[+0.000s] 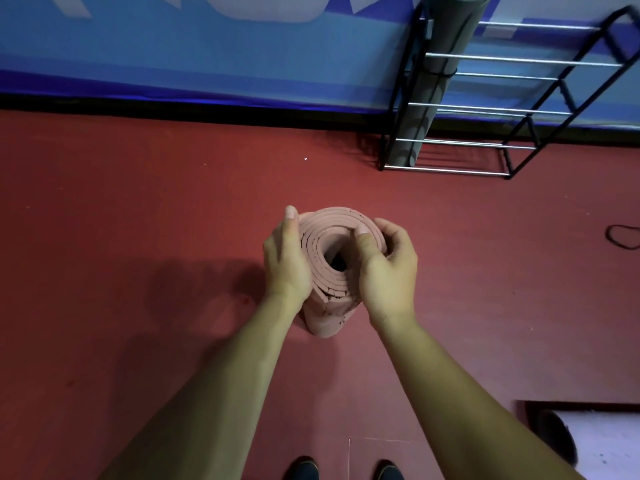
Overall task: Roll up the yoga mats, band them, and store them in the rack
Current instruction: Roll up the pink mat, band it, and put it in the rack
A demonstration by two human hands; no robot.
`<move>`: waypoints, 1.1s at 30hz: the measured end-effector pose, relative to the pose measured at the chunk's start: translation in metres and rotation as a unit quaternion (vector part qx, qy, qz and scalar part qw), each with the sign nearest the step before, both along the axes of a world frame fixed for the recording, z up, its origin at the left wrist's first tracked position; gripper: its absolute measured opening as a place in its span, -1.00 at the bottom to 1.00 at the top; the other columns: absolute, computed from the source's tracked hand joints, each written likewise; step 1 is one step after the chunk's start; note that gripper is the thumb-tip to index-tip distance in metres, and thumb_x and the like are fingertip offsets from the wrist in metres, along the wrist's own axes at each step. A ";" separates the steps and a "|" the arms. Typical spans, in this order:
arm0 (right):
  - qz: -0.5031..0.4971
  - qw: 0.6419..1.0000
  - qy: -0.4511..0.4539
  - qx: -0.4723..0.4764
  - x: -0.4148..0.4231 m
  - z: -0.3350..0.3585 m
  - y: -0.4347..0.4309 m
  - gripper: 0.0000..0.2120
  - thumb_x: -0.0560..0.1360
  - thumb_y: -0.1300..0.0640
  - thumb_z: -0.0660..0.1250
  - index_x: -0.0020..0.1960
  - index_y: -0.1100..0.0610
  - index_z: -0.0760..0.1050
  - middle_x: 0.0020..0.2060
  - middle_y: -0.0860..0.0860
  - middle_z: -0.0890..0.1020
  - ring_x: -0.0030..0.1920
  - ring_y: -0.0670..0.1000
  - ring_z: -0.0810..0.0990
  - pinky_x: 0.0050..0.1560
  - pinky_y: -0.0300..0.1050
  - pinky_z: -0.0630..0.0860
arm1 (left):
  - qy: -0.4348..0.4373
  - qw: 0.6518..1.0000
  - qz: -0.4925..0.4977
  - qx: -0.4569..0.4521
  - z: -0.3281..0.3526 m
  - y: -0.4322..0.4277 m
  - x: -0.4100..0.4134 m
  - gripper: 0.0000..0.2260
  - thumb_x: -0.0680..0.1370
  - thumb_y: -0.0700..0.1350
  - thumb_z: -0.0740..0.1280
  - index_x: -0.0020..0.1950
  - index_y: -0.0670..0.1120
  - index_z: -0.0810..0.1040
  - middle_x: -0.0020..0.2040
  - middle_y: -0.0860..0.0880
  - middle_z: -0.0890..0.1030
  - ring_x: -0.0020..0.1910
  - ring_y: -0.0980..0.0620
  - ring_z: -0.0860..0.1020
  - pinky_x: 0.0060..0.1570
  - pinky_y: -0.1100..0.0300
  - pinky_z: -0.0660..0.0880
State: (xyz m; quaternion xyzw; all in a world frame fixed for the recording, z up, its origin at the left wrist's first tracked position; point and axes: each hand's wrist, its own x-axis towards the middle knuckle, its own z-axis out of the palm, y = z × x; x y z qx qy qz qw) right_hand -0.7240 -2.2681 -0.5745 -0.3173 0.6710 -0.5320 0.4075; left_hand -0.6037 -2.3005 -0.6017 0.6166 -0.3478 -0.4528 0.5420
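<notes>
A rolled pink yoga mat (322,322) stands on end on the red floor, its spiral top facing me. My left hand (285,258) lies against the roll's left side, thumb up along its rim. My right hand (386,268) grips the roll's right side, its thumb pressing on the top edge of the coils. No band shows on the pink roll. A rolled grey mat (436,74) with a dark band around it stands in the black metal rack (485,143) at the upper right. A loose black band (623,237) lies on the floor at the far right.
A blue wall banner (207,53) runs across the top above a black baseboard. My two shoes (346,469) show at the bottom edge. A white sheet with a dark object (588,441) lies at the bottom right corner.
</notes>
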 end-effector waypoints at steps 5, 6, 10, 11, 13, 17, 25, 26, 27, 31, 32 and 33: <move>0.063 0.997 -0.045 0.013 0.008 -0.006 0.013 -0.41 0.50 0.02 0.33 0.53 -0.08 0.38 0.43 -0.18 0.49 0.41 -0.23 0.44 0.51 -0.04 0.35 | -0.042 0.999 0.022 -0.026 -0.007 0.013 -0.003 -0.67 0.52 0.24 0.17 -0.17 0.02 0.54 -0.24 0.16 0.61 -0.17 0.13 0.50 -0.03 0.10 0.45; 0.074 0.996 -0.052 0.010 0.009 -0.008 0.019 -0.38 0.51 0.02 0.34 0.56 -0.08 0.31 0.46 -0.18 0.44 0.43 -0.25 0.41 0.53 -0.07 0.32 | -0.042 0.998 0.028 -0.027 -0.008 0.018 -0.002 -0.70 0.54 0.20 0.17 -0.18 0.02 0.52 -0.26 0.19 0.59 -0.20 0.15 0.49 -0.05 0.14 0.43; 0.085 0.996 -0.005 0.021 0.012 -0.018 0.034 -0.44 0.56 -0.09 0.37 0.51 -0.06 0.31 0.44 -0.07 0.36 0.35 -0.37 0.36 0.50 -0.08 0.31 | -0.054 0.997 0.056 -0.019 -0.006 0.022 0.003 -0.73 0.58 0.12 0.13 -0.20 0.03 0.47 -0.27 0.12 0.56 -0.27 0.28 0.48 -0.14 0.28 0.41; 0.079 0.997 -0.007 0.026 0.013 -0.021 0.033 -0.48 0.56 -0.10 0.35 0.49 -0.08 0.34 0.40 -0.06 0.39 0.30 -0.38 0.39 0.47 -0.07 0.34 | -0.057 0.997 0.054 -0.026 -0.004 0.023 0.001 -0.73 0.58 0.12 0.13 -0.19 0.02 0.47 -0.26 0.11 0.56 -0.27 0.31 0.48 -0.15 0.32 0.40; 0.067 0.997 -0.031 0.023 0.015 -0.021 0.028 -0.52 0.54 -0.15 0.32 0.44 -0.14 0.39 0.36 -0.07 0.48 0.30 -0.27 0.48 0.44 -0.04 0.41 | -0.076 0.995 0.043 -0.050 -0.001 0.030 -0.002 -0.68 0.57 0.17 0.15 -0.16 -0.05 0.46 -0.23 0.10 0.54 -0.26 0.33 0.48 -0.17 0.39 0.36; 0.042 0.998 -0.030 -0.021 0.012 -0.018 0.018 -0.76 0.64 0.06 0.34 0.28 -0.06 0.41 0.17 -0.12 0.59 0.13 -0.26 0.59 0.25 -0.14 0.52 | -0.100 0.989 -0.023 -0.104 -0.014 0.038 0.009 -0.48 0.49 0.23 0.19 0.11 -0.21 0.52 0.07 -0.03 0.60 0.06 0.28 0.54 0.08 0.40 0.39; 0.056 0.997 -0.041 -0.017 0.017 -0.019 0.022 -0.75 0.69 0.01 0.23 0.35 -0.10 0.37 0.22 -0.14 0.58 0.15 -0.32 0.55 0.20 -0.30 0.47 | -0.093 0.990 0.028 -0.102 -0.014 0.040 -0.009 -0.41 0.49 0.25 0.12 0.23 -0.22 0.48 0.07 0.18 0.56 0.01 0.41 0.51 0.07 0.39 0.40; 0.086 0.995 -0.050 -0.010 0.015 -0.020 0.027 -0.64 0.69 -0.05 0.20 0.47 -0.11 0.30 0.31 -0.19 0.53 0.24 -0.37 0.49 0.25 -0.34 0.41 | -0.088 0.991 0.045 -0.094 -0.012 0.038 -0.011 -0.44 0.50 0.26 0.10 0.18 -0.17 0.49 0.04 0.19 0.56 -0.01 0.42 0.50 0.04 0.42 0.38; 0.114 0.992 -0.053 -0.009 0.011 -0.022 0.031 -0.51 0.67 -0.14 0.20 0.56 -0.12 0.20 0.39 -0.23 0.46 0.33 -0.39 0.41 0.31 -0.37 0.35 | -0.081 0.992 0.054 -0.081 -0.011 0.036 -0.012 -0.47 0.50 0.27 0.09 0.14 -0.13 0.50 0.01 0.18 0.56 -0.04 0.40 0.50 0.01 0.43 0.37; 0.187 0.980 -0.055 -0.025 0.002 -0.030 0.044 -0.03 0.49 -0.16 0.42 0.65 -0.05 -0.15 0.46 -0.24 0.35 0.42 -0.39 0.33 0.30 -0.50 0.30 | -0.089 0.994 0.037 -0.042 -0.013 0.031 -0.013 -0.44 0.50 0.34 0.00 0.12 -0.08 0.48 -0.02 0.16 0.56 -0.02 0.17 0.50 -0.03 0.48 0.32; 0.191 0.980 -0.041 -0.024 0.002 -0.032 0.046 0.05 0.46 -0.16 0.46 0.65 -0.05 -0.20 0.50 -0.19 0.32 0.45 -0.36 0.30 0.35 -0.46 0.29 | -0.095 0.994 0.030 -0.038 -0.012 0.031 -0.014 -0.42 0.51 0.34 -0.01 0.14 -0.09 0.48 -0.02 0.17 0.55 0.00 0.17 0.49 -0.04 0.52 0.30; 0.191 0.981 -0.015 -0.022 0.003 -0.034 0.047 0.11 0.42 -0.22 0.49 0.64 -0.05 -0.23 0.55 -0.13 0.26 0.50 -0.31 0.25 0.43 -0.38 0.26 | -0.100 0.994 0.027 -0.033 -0.012 0.030 -0.014 -0.42 0.54 0.33 -0.02 0.17 -0.11 0.48 0.00 0.20 0.53 0.01 0.20 0.47 -0.05 0.56 0.27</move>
